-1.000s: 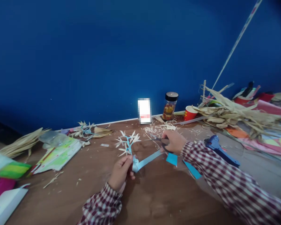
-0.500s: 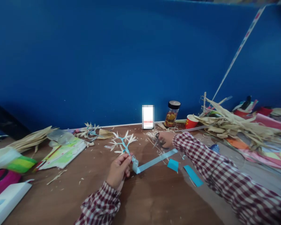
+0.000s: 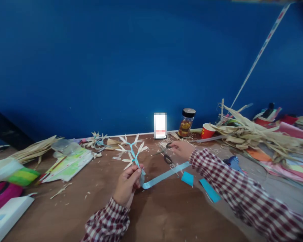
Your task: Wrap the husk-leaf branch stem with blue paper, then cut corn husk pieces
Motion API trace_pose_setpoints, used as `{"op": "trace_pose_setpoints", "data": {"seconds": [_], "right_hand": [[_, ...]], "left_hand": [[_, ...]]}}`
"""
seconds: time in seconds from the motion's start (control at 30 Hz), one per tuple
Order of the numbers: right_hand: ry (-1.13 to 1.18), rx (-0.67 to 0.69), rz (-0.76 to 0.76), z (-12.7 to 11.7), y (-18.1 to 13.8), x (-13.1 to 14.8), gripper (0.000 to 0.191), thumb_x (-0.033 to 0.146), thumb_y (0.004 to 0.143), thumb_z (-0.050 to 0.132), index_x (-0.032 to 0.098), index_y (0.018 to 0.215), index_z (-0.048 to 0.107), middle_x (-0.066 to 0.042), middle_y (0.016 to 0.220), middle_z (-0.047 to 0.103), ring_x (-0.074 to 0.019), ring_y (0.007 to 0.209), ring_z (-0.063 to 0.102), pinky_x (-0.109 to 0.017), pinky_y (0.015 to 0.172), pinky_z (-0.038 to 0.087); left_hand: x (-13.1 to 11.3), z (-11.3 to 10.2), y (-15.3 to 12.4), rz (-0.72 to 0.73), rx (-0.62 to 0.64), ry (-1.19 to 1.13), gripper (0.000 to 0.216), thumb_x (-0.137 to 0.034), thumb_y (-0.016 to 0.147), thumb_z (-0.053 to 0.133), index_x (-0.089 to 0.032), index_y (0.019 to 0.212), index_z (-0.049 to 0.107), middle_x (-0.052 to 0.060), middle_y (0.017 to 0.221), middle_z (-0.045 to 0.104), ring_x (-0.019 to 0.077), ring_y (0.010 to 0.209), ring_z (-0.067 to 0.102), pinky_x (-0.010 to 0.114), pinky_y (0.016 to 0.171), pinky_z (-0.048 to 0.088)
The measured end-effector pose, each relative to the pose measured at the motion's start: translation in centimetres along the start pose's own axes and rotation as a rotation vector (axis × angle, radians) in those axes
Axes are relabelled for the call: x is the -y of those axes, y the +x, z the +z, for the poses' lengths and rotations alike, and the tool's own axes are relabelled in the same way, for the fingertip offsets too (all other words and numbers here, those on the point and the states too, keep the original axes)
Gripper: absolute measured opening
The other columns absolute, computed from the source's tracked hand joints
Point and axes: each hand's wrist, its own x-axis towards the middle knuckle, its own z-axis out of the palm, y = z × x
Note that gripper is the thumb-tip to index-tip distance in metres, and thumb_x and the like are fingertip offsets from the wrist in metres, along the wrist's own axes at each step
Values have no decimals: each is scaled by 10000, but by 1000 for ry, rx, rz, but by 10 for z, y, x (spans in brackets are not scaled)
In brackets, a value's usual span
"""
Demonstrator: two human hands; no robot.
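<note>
My left hand is closed around the stem of a small branch wrapped in light blue, with pale, leaf-like husk pieces at its twig ends. From beside those fingers a light blue ribbon strip runs right across the table to beneath my right wrist. Over the loose shreds, my right hand reaches with fingers stretched out. Its fingertips are at the upper handle loop of dark scissors, which lie with their handles apart. Two short blue pieces lie near the right forearm.
Behind the scissors stand a lidded jar, a red paper cup and a blurred white object by the blue wall. Dry husks heap at the right. A painted sheet and white box lie left.
My right hand has loosened from the scissors and shifted slightly right. The scissors' handles now show beside it. The branch has risen a little and tilted left, and the ribbon near my left hand has shifted.
</note>
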Motion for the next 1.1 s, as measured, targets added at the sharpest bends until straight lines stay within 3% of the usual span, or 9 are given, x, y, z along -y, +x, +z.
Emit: {"op": "trace_pose_setpoints", "data": {"seconds": [0.1,0.2,0.33,0.47,0.73,0.9,1.0,1.1], "right_hand": [[164,13,-93,15,-24,31,232,291,848,458,170,963,619,-32,794,657,-141,723,591,-250,656,449],[377,28,-159,40,-47,59,271,376,851,453,167,924,609,-22,808,652,-116,699,570,-217,620,447],[782,68,-54,68,-59,73,295,415,702,639,129,761,601,9,632,580,-94,554,483,-203,508,377],[1000,60,50,82,-59,73,329,448,691,638,134,659,544,33,553,533,-69,485,427,-189,462,334],[1160,119,127,94,-66,75,300,418,693,634,124,678,573,-7,597,610,-58,432,436,-154,363,309],[1169,144,95,93,-69,74,292,378,680,664,133,832,614,8,635,599,-68,480,490,-141,369,328],[1183,127,152,96,-68,75,329,462,747,567,135,780,593,49,504,501,-49,385,437,-130,330,287],[1247,85,227,97,-63,71,407,507,819,412,140,838,588,15,593,549,-54,394,448,-140,336,315]], "left_hand": [[0,2,-4,2,14,-19,315,-300,590,732,-112,836,672,-80,434,395,24,390,325,161,386,267],[1,5,-9,-35,3,-2,321,-312,560,755,-123,810,685,-63,461,449,19,390,339,153,368,249],[3,8,-12,-76,5,11,301,-321,527,774,-135,749,692,-45,483,520,24,396,380,146,370,287],[5,9,-14,-58,4,12,279,-318,512,782,-135,703,693,-48,464,521,26,398,392,139,370,320],[9,9,-14,-103,51,-118,285,-258,569,757,-146,815,668,-17,564,604,73,460,512,190,442,421],[9,6,-9,-89,0,-51,251,-239,583,750,-126,795,674,-16,531,601,36,425,458,142,409,362],[9,6,-9,-102,17,-91,233,-216,591,747,-131,794,671,-16,565,602,37,450,468,139,417,364],[4,6,-9,-104,24,-204,181,-182,605,738,-134,759,657,-31,600,583,10,418,411,126,383,339]]}}
